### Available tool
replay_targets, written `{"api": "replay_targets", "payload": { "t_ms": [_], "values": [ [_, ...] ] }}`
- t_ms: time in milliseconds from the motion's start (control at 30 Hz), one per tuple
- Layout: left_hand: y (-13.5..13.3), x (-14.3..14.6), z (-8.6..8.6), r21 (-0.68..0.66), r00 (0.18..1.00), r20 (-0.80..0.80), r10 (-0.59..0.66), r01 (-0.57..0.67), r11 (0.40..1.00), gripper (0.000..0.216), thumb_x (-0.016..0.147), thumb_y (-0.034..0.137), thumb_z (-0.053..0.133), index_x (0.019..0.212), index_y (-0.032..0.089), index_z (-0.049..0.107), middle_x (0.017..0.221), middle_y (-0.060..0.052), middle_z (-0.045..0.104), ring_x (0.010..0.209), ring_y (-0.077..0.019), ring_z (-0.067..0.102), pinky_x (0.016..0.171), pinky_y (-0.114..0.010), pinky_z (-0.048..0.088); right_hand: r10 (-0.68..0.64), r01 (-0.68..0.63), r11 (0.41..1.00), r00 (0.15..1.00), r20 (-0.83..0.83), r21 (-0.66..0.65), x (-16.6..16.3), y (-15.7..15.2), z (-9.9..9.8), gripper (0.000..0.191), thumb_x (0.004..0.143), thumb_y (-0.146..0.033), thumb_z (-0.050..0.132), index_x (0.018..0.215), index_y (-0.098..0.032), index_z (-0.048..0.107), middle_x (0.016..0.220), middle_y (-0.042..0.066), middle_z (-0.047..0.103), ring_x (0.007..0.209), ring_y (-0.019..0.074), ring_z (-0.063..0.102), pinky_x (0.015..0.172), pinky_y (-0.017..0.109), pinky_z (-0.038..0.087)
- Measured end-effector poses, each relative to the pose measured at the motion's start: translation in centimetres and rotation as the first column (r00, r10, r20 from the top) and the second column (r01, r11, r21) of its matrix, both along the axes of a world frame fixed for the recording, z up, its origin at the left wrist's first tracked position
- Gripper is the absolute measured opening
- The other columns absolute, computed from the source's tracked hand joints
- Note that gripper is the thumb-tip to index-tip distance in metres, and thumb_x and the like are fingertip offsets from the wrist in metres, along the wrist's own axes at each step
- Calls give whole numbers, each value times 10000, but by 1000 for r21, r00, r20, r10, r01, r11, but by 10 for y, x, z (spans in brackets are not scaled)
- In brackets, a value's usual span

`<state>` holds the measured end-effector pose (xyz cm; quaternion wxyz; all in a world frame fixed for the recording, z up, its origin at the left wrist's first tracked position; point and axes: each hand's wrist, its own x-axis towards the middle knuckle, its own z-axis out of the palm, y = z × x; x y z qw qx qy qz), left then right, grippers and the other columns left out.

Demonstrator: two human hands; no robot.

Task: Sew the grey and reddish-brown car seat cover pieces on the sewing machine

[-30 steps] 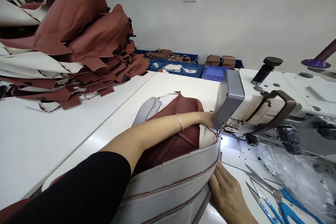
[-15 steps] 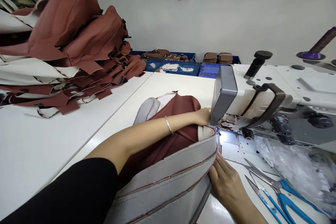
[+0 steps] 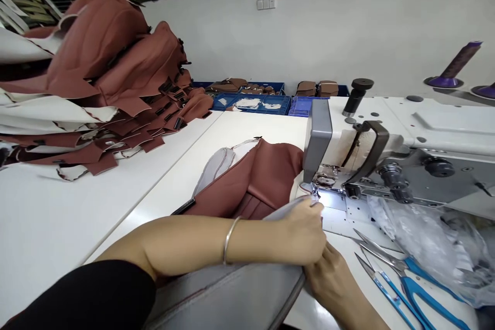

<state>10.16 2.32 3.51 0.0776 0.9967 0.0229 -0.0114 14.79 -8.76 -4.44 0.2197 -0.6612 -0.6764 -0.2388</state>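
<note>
A reddish-brown leather seat cover (image 3: 274, 165) with grey backing lies on the white table, its edge running to the lit needle area of the sewing machine (image 3: 319, 139). My left hand (image 3: 305, 232), below a silver bangle, is closed on the cover's edge just in front of the needle. Tucked partly behind it, my right hand (image 3: 330, 278) grips the same edge lower down; some of its fingers are hidden. The grey underside of the cover hangs toward me beneath my left forearm.
Scissors (image 3: 410, 268) and thread snips (image 3: 390, 289) with blue handles lie right of my hands, beside clear plastic bags (image 3: 421, 237). A tall pile of similar covers (image 3: 108, 56) stands at left. Blue crates (image 3: 286, 105) line the wall; a purple thread spool (image 3: 456, 69) tops the machine.
My left hand has come from behind the machine head down toward me, over the cover's edge beside my right hand. The grey backing has folded lower. The view has shifted slightly.
</note>
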Motion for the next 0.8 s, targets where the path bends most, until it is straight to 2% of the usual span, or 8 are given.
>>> {"api": "replay_targets", "payload": {
  "t_ms": [100, 167, 300, 433, 667, 800],
  "values": [
    [28, -2, 2, 6, 993, -48, -104, 105, 994, 102, 784, 240, 522, 724, 206, 597, 811, -70, 618, 817, -222, 487, 660, -368, 321, 117, -115, 992, 993, 33, -59, 2, 4, 2, 383, 771, -35, 379, 1091, -18, 589, 1058, 211, 600, 1108, 345, 510, 882, 521, 477],
    [40, -4, 3, 24, 987, -67, -146, 148, 989, 64, 764, 243, 550, 764, 195, 592, 854, -70, 615, 852, -224, 491, 662, -364, 320, 134, -131, 988, 990, 35, -78, 4, 6, 1, 386, 774, -32, 374, 1105, 23, 566, 1100, 251, 572, 1140, 364, 484, 897, 534, 465],
    [43, -2, 1, 73, 981, -119, -151, 161, 984, 105, 767, 249, 570, 834, 170, 589, 894, -62, 612, 889, -219, 484, 682, -357, 314, 132, -130, 989, 991, 29, -73, 6, 8, -4, 364, 783, -14, 360, 1079, 17, 569, 1123, 259, 558, 1167, 346, 472, 925, 515, 462],
    [44, 8, -3, 73, 978, -147, -148, 159, 985, 103, 776, 272, 585, 770, 169, 583, 884, -56, 619, 881, -221, 473, 662, -358, 296, 126, -125, 990, 992, 21, -63, 10, 11, -3, 345, 791, -6, 363, 1069, 21, 565, 1097, 263, 568, 1166, 349, 475, 911, 512, 476],
    [52, 16, -1, 44, 984, -131, -118, 125, 991, 105, 787, 260, 550, 748, 169, 585, 902, -70, 613, 908, -236, 462, 671, -376, 300, 119, -120, 992, 993, -23, -48, 19, 17, -4, 345, 827, -15, 348, 1114, 16, 538, 1135, 260, 554, 1207, 343, 440, 931, 501, 472],
    [50, 13, -6, 32, 993, -69, -97, 100, 995, 134, 760, 249, 542, 857, 176, 597, 949, -91, 597, 928, -243, 461, 693, -381, 311, 88, -89, 994, 996, -18, -61, 17, 15, -5, 332, 866, -54, 352, 1143, 13, 524, 1146, 255, 553, 1232, 347, 413, 949, 502, 459]
  ]
}}
